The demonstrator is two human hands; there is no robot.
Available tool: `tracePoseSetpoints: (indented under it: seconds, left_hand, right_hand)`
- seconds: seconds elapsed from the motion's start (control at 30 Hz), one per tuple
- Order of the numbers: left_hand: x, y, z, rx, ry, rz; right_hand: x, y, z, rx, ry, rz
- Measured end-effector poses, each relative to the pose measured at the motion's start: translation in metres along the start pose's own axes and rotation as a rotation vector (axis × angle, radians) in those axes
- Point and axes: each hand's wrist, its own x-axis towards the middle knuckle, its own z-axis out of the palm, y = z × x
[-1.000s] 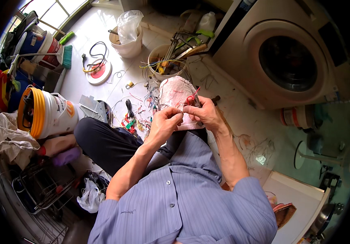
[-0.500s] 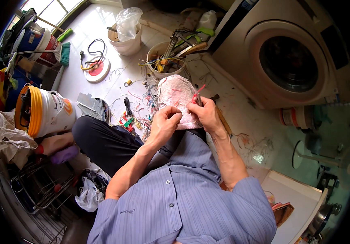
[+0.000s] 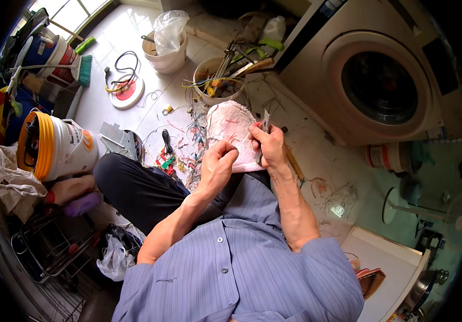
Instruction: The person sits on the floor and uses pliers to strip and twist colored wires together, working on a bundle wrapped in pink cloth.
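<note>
right hand: fingers gripping grey metal tool | left hand: fingers sitting narrow, can't tell contents | pink cloth: lying below both

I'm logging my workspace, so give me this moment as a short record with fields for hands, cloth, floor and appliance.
Left hand: curled over the pink cloth; contents unclear
Right hand: gripping a grey metal tool
Pink cloth: reddish strands on top
Floor: wire scraps left of the cloth; pale bucket of tools beyond it
Appliance: front-loading washing machine, upper right
</note>
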Motion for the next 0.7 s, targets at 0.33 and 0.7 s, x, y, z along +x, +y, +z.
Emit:
tracePoseSetpoints:
  seconds: [0.33,0.7]
  left_hand:
    - [-0.018,0.002,-0.007,0.043,0.048,0.015]
    - [-0.032,-0.011,-0.039,-0.288,0.172,-0.155]
  right_hand:
    - [0.016,0.007,-0.016,0.062,0.138,-0.038]
    - [0.008,-0.062,-0.028,0.054,0.128,-0.271]
